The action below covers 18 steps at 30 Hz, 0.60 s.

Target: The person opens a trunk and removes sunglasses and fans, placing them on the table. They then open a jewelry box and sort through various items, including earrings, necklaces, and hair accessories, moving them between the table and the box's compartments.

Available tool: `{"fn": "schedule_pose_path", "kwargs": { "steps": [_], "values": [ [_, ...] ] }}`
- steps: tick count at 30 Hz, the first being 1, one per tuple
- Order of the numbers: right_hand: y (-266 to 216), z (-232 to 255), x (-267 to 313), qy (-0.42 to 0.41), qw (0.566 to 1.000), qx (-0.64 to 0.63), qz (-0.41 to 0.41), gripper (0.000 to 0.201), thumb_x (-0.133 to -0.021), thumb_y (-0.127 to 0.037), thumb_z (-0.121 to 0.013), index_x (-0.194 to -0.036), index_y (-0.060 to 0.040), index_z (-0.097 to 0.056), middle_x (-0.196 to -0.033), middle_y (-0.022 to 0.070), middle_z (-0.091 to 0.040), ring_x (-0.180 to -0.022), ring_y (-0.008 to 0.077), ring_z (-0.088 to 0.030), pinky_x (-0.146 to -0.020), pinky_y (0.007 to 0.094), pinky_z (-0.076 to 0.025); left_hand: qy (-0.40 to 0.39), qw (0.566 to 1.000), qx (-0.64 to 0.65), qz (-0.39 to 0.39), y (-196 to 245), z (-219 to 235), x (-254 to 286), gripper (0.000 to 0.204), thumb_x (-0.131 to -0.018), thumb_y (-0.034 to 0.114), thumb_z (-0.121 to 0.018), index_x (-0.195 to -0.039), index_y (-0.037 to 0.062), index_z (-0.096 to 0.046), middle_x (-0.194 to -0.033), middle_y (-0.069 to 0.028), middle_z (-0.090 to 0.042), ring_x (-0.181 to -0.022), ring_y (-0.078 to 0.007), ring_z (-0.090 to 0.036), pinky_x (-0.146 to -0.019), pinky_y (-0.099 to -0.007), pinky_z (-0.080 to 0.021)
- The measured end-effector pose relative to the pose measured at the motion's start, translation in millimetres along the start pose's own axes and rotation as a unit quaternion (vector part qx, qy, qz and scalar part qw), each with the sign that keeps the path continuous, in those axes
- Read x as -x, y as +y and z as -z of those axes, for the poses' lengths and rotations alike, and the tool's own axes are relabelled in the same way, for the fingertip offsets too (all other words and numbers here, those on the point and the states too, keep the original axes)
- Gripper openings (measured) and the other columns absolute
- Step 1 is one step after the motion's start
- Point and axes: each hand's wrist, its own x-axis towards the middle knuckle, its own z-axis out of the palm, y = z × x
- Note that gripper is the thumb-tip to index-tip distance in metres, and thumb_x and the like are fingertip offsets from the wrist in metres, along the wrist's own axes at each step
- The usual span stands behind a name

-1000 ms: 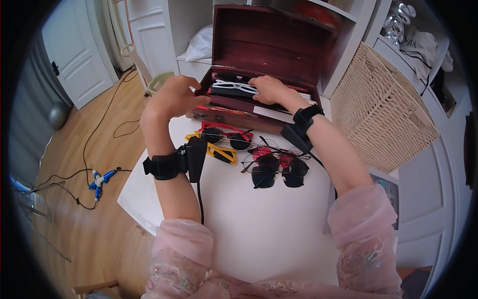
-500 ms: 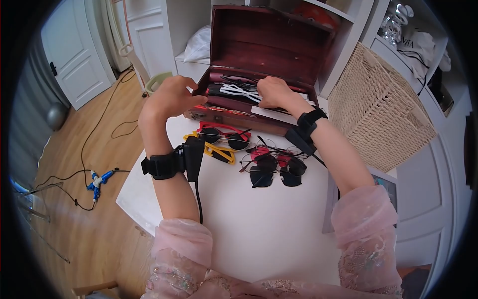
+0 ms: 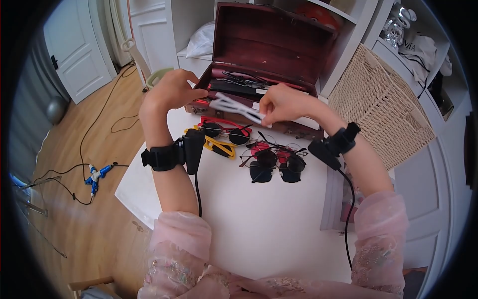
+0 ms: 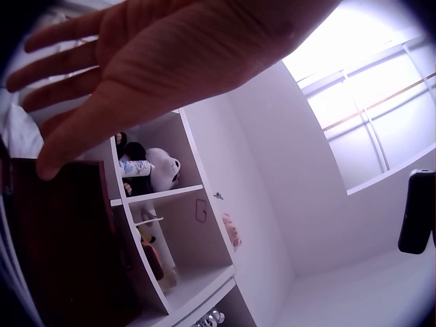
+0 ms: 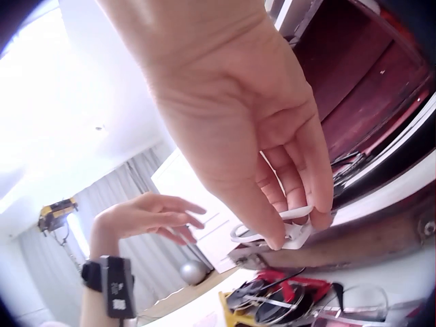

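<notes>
My right hand point(image 3: 289, 102) pinches a pair of white-framed glasses point(image 3: 236, 105) between thumb and fingers, in front of the open box. The right wrist view shows the white frame point(image 5: 296, 235) at the fingertips. At the box's left end is my left hand point(image 3: 172, 92), its fingers extended and holding nothing. The dark red wooden box point(image 3: 269, 45) has its lid up, with dark thin-framed glasses point(image 3: 244, 77) and a black item point(image 3: 231, 88) inside. On the table before it lie red-framed glasses point(image 3: 242, 130), yellow-framed glasses point(image 3: 224, 151) and dark sunglasses point(image 3: 261, 174), some overlapping.
A woven basket point(image 3: 378, 104) stands to the right of the box. White shelving rises behind the box. The white table point(image 3: 264, 219) reaches toward my body, with a cable point(image 3: 352, 214) from my right wrist running down over it. Blue-and-white connectors point(image 3: 94, 177) lie on the floor at left.
My right hand has picked the white-framed glasses up out of the box and brought them toward me, over its front edge. My left hand stays at the box's left end.
</notes>
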Motion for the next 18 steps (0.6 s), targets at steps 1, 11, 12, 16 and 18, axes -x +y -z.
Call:
{"fn": "schedule_pose_path", "kwargs": {
  "steps": [1,11,12,16,18],
  "values": [
    [-9.1,-4.8,3.3,-0.008,0.999,0.018,0.041,0.022,-0.065,-0.015,-0.074,-0.078,0.0017,-0.067,-0.065,0.0099,-0.064,-0.063,0.0169,-0.063,-0.060,0.0290,-0.049,0.008,1.000,0.018,-0.004,-2.4,-0.8,-0.4,0.045,-0.074,0.030,-0.072,-0.107,-0.0001,-0.064,-0.088,-0.0165,-0.068,-0.078,-0.0249,-0.065,-0.072,-0.0338,-0.051],
    [-54.2,-60.9,-0.7,0.006,0.990,0.105,0.091,0.015,-0.067,-0.009,-0.066,-0.076,0.0031,-0.063,-0.070,0.0180,-0.062,-0.070,0.0333,-0.062,-0.065,0.0378,-0.049,0.041,0.999,0.022,0.017,-8.0,-3.3,0.2,0.048,-0.071,0.030,-0.075,-0.107,0.0010,-0.064,-0.090,-0.0164,-0.067,-0.079,-0.0255,-0.065,-0.073,-0.0345,-0.051],
    [-54.7,-66.1,-1.2,0.025,0.990,0.101,0.098,0.015,-0.067,-0.008,-0.066,-0.076,0.0031,-0.063,-0.071,0.0189,-0.062,-0.071,0.0337,-0.062,-0.066,0.0386,-0.049,0.042,0.999,0.022,0.017,-7.7,-3.1,0.1,0.048,-0.071,0.030,-0.075,-0.107,0.0010,-0.064,-0.090,-0.0164,-0.067,-0.079,-0.0255,-0.065,-0.073,-0.0345,-0.051],
    [-61.0,-75.5,-1.7,0.050,0.989,0.087,0.111,0.015,-0.066,-0.009,-0.065,-0.076,0.0034,-0.063,-0.071,0.0199,-0.062,-0.071,0.0352,-0.062,-0.066,0.0408,-0.049,0.040,0.999,0.019,0.013,-9.7,-2.6,-1.3,0.048,-0.070,0.030,-0.075,-0.107,0.0015,-0.064,-0.091,-0.0166,-0.067,-0.080,-0.0257,-0.065,-0.074,-0.0347,-0.051],
    [-64.4,-80.1,-1.8,0.055,0.987,0.087,0.120,0.015,-0.067,-0.009,-0.065,-0.074,0.0036,-0.063,-0.071,0.0200,-0.061,-0.071,0.0356,-0.062,-0.066,0.0412,-0.049,0.042,0.999,0.014,0.005,-12.8,-4.0,-2.9,0.048,-0.070,0.030,-0.075,-0.107,0.0013,-0.064,-0.091,-0.0168,-0.067,-0.081,-0.0257,-0.065,-0.073,-0.0347,-0.051]
  ]
}}
